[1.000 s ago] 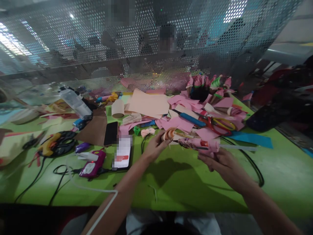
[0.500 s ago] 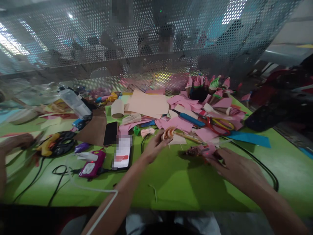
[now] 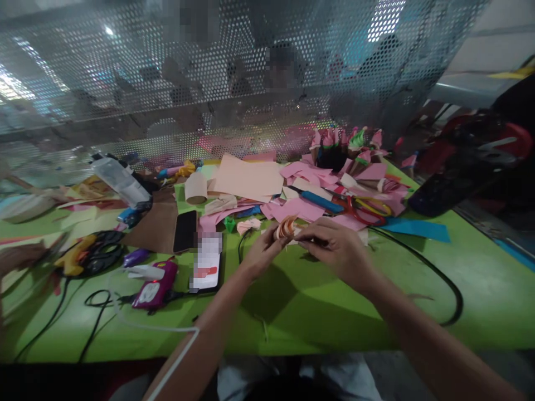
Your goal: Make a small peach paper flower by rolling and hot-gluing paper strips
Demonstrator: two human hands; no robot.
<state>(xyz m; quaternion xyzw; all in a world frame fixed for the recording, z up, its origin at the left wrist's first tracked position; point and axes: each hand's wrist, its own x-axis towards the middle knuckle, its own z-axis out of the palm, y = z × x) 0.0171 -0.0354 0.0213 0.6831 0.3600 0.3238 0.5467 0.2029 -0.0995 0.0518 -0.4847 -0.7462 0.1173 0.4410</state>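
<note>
My left hand (image 3: 267,250) is closed round a small peach-coloured paper swirl (image 3: 286,227), holding it up above the green table. My right hand (image 3: 338,248) has its thumb and fingers pinched together at the right side of the swirl. Its fingertips partly cover what they grip there. A crumpled pale pink paper piece (image 3: 249,225) lies just left of my left hand. Pink paper sheets (image 3: 296,209) are spread behind both hands, with a blue-handled tool (image 3: 321,201) and red-handled scissors (image 3: 355,211) on them.
A phone with a lit screen (image 3: 207,262), a dark phone (image 3: 186,231) and a magenta device with cables (image 3: 154,287) lie left. Pink and green paper cones (image 3: 355,139) stand behind. A black cable (image 3: 443,273) curves right. Another person's hand (image 3: 20,259) is far left.
My right hand has moved left from a pink tool with a red light to the swirl in my left hand. That tool no longer shows. The view has shifted slightly.
</note>
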